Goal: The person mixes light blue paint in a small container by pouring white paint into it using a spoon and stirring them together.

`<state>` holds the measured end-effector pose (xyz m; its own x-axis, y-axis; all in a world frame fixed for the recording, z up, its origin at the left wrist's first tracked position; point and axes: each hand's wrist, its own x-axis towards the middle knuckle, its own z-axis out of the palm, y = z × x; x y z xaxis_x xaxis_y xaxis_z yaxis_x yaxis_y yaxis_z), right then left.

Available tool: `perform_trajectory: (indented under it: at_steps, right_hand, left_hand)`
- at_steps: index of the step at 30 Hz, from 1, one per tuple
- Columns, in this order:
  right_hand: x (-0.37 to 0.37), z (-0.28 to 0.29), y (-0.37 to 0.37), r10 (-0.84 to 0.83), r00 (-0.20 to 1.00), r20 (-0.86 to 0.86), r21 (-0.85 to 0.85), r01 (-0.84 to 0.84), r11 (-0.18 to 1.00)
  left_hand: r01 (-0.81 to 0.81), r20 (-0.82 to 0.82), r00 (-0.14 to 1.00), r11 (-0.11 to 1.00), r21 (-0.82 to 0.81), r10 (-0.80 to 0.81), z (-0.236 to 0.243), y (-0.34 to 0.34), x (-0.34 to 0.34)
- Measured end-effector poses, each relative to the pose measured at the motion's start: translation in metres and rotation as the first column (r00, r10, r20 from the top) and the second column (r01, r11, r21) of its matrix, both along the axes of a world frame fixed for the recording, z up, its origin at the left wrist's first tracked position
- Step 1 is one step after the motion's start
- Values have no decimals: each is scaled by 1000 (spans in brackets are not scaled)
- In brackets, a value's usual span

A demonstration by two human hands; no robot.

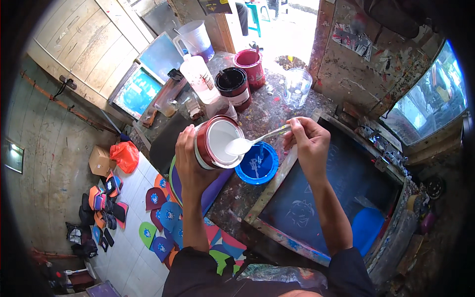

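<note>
My left hand (187,156) grips a paint can (201,145) from its left side and tilts its mouth toward the right. White paint (221,134) coats the inside of the can. Between thumb and fingers, my right hand (311,141) pinches the handle of a spoon (269,134). The spoon's bowl, heaped with white paint, is at the can's mouth. Just below the spoon stands a blue tub (275,171) with blue paint inside and white streaks on top.
A framed printing screen (292,193) lies right of the blue tub. Behind the can stand a black paint can (238,101), a red paint bucket (256,74), a white bottle (198,76) and a clear plastic container (298,89). Printed cap panels (169,216) lie at lower left.
</note>
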<state>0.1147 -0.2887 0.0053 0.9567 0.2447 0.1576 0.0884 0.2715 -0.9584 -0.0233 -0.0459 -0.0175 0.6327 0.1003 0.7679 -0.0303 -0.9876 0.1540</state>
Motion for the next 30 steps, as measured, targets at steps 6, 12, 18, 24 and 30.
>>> perform_trajectory:
  at_steps: [6, 12, 18, 24, 30]
  right_hand:
    - [-5, 6, -28, -40, 999, 31, -50, 42, 998]
    - [-11, 8, -37, -11, 993, 114, -145, 28, 989]
    - [-11, 12, -38, 62, 958, 278, -251, 10, 968]
    - [-9, 15, -37, 113, 942, 316, -274, -23, 961]
    - [-8, 15, -39, 150, 916, 371, -314, -28, 949]
  left_hand:
    - [-63, -5, 998, 996, -60, 63, 1, 5, -8]
    - [-59, 20, 998, 996, -64, 60, 3, 7, -7]
    - [-28, 29, 999, 998, -58, 29, 7, 5, -4]
    - [-4, 27, 1000, 999, -54, 5, 6, 3, -2]
    - [-13, 20, 1000, 998, -58, 14, 7, 2, -1]
